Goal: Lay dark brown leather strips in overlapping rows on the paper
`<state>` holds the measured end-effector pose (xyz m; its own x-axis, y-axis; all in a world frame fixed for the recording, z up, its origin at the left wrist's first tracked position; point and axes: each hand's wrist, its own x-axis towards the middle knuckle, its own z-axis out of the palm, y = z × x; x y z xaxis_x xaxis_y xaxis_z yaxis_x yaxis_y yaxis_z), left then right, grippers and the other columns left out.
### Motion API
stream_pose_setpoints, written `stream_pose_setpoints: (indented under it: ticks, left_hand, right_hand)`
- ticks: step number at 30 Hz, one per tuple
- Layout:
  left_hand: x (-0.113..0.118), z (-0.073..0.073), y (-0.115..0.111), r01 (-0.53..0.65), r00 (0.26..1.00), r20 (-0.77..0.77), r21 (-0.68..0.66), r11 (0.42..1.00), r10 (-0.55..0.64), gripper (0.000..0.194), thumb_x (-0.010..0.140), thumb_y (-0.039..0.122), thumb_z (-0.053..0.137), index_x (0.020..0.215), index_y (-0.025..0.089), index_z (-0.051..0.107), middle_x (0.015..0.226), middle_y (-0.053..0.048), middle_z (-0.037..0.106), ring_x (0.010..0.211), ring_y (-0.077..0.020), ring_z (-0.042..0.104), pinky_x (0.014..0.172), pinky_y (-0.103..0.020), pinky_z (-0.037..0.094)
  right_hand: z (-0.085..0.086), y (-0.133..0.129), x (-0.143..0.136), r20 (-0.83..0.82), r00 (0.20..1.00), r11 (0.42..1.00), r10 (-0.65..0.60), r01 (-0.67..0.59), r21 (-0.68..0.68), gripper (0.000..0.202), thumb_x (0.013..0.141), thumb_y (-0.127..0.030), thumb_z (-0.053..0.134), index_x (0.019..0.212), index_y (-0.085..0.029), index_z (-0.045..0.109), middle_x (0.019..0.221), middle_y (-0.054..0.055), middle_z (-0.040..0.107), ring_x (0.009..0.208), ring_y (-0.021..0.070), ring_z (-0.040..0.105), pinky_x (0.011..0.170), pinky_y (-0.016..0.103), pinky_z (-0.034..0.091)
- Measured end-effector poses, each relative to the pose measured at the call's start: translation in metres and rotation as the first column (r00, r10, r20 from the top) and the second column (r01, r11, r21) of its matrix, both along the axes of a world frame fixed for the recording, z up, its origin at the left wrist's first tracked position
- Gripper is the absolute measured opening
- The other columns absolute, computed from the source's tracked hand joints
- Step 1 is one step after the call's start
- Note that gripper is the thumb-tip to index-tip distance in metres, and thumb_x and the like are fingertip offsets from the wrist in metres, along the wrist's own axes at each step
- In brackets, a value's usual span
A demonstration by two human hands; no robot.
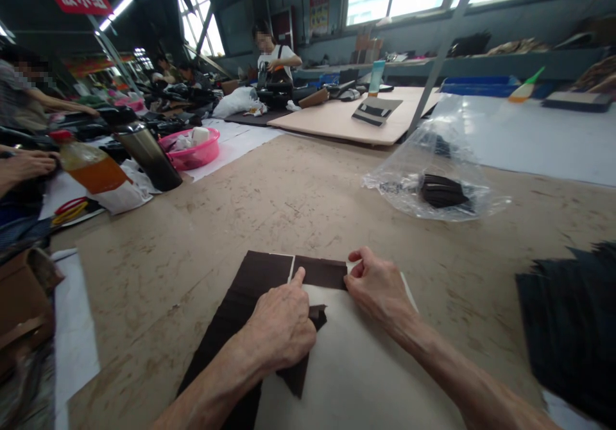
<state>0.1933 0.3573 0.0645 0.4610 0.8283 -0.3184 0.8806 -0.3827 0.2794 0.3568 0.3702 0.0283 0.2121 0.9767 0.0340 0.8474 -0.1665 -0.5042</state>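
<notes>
Two hands work our dark brown panel (250, 289), flat on the worktable (289, 199): left hand (282, 324) presses it, forefinger extended; right hand (380, 289) pinches its folded far edge over pale backing (356, 366).

Two bare forearms come into view from the bottom edge — no sleeves, no cuffs, nothing covering them up to where the picture cuts them off. The left hand (282, 324) wears no glove, ring or band that can be seen, and its wrist carries no watch or strap. The right hand (380, 289) is likewise ungloved, with plain fingers and a bare wrist. The forearms look lean, with tendons and knuckles standing out under the surface — the right one stretched long by the wide lens. No clothing of the person shows anywhere.
</notes>
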Motion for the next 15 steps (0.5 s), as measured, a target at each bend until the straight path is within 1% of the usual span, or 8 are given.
stream_pose_setpoints:
  ticks: [3,5,6,8,10,12,13,15]
  left_hand:
    - [-0.001,0.003,0.001,0.011,1.0,-0.005,-0.005,1.0,-0.011,0.034,0.059,0.013,0.041,0.082,0.005,0.066,0.128,-0.022,0.037,0.085,-0.0329,0.062,0.071,-0.037,0.05]
    - [-0.001,0.004,0.0,0.015,1.0,-0.008,-0.009,1.0,-0.015,0.035,0.059,0.013,0.041,0.082,0.004,0.065,0.128,-0.022,0.037,0.084,-0.0334,0.062,0.069,-0.038,0.05]
    - [-0.001,0.004,0.0,0.017,1.0,-0.009,-0.012,1.0,-0.017,0.036,0.059,0.013,0.041,0.084,0.004,0.065,0.128,-0.022,0.036,0.084,-0.0334,0.062,0.069,-0.038,0.05]
    - [-0.001,0.003,0.0,0.021,1.0,-0.008,-0.019,1.0,-0.021,0.039,0.06,0.013,0.041,0.09,0.003,0.064,0.13,-0.022,0.034,0.086,-0.033,0.061,0.071,-0.038,0.049]
    - [-0.001,0.002,-0.001,0.017,1.0,-0.011,-0.028,0.999,-0.017,0.043,0.061,0.013,0.042,0.099,0.002,0.06,0.132,-0.021,0.033,0.089,-0.0319,0.06,0.074,-0.038,0.048]
    - [-0.003,0.003,0.0,0.003,1.0,-0.019,-0.043,0.999,-0.004,0.043,0.065,0.013,0.045,0.105,0.004,0.056,0.13,-0.02,0.038,0.092,-0.0292,0.059,0.077,-0.039,0.047]
    - [-0.004,0.005,0.002,-0.004,1.0,-0.022,-0.056,0.998,0.003,0.041,0.068,0.014,0.047,0.107,0.006,0.055,0.128,-0.019,0.043,0.092,-0.0267,0.059,0.078,-0.039,0.046]
    - [-0.008,0.01,0.006,-0.013,1.0,-0.023,-0.092,0.996,0.011,0.033,0.075,0.02,0.05,0.106,0.011,0.054,0.118,-0.014,0.053,0.087,-0.0209,0.06,0.077,-0.038,0.047]
  right_hand:
    - [-0.001,-0.009,0.002,0.093,0.994,0.992,0.06,-0.07,0.104,0.028,0.068,-0.013,0.052,0.096,-0.013,0.058,0.077,0.005,0.063,0.067,0.0167,0.056,0.061,0.027,0.042]
    - [-0.002,-0.016,0.005,0.161,0.974,0.97,0.161,-0.186,0.155,0.03,0.074,-0.019,0.049,0.102,-0.015,0.059,0.096,0.007,0.063,0.088,0.0211,0.054,0.073,0.03,0.041]
    - [-0.003,-0.02,0.006,0.192,0.955,0.952,0.224,-0.257,0.168,0.031,0.077,-0.022,0.047,0.105,-0.017,0.059,0.106,0.005,0.061,0.101,0.023,0.049,0.081,0.032,0.038]
    - [-0.006,-0.028,0.007,0.244,0.912,0.91,0.33,-0.376,0.175,0.034,0.079,-0.027,0.046,0.111,-0.021,0.057,0.119,0.001,0.053,0.12,0.0254,0.03,0.095,0.037,0.026]
    - [-0.009,-0.034,0.007,0.276,0.887,0.889,0.37,-0.425,0.171,0.037,0.082,-0.031,0.044,0.115,-0.02,0.054,0.125,0.0,0.048,0.126,0.0278,0.018,0.1,0.045,0.014]
    - [-0.012,-0.038,0.008,0.291,0.882,0.887,0.372,-0.429,0.167,0.04,0.083,-0.035,0.042,0.118,-0.018,0.051,0.126,0.002,0.046,0.126,0.0295,0.015,0.1,0.051,0.009]
    - [-0.012,-0.038,0.01,0.293,0.881,0.889,0.371,-0.428,0.163,0.041,0.083,-0.037,0.042,0.119,-0.019,0.05,0.126,0.002,0.046,0.126,0.0298,0.016,0.1,0.052,0.009]
    - [-0.013,-0.036,0.015,0.285,0.89,0.898,0.356,-0.41,0.157,0.04,0.084,-0.04,0.04,0.117,-0.022,0.051,0.124,0.001,0.049,0.124,0.0288,0.023,0.098,0.052,0.017]
